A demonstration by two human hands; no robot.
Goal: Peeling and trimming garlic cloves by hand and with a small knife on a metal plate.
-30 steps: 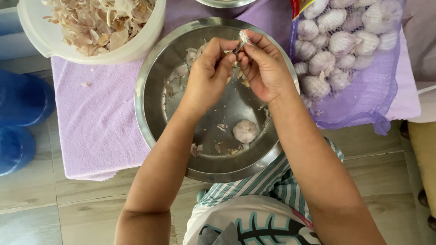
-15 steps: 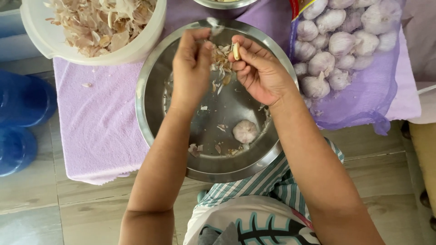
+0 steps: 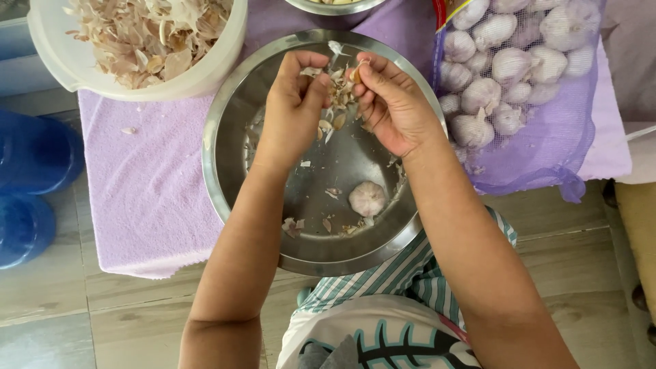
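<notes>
Garlic clove point(image 3: 354, 74) sits upper centre of the frame over the steel bowl point(image 3: 225, 184), pinched in my right hand point(image 3: 393, 109); my left hand point(image 3: 294, 113) pinches loose skins point(image 3: 335, 102) just left of it.

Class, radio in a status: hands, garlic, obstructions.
Left hand and right hand pinching garlic skins over steel bowl. One whole bulb in bowl. Nothing obstructing.
</notes>
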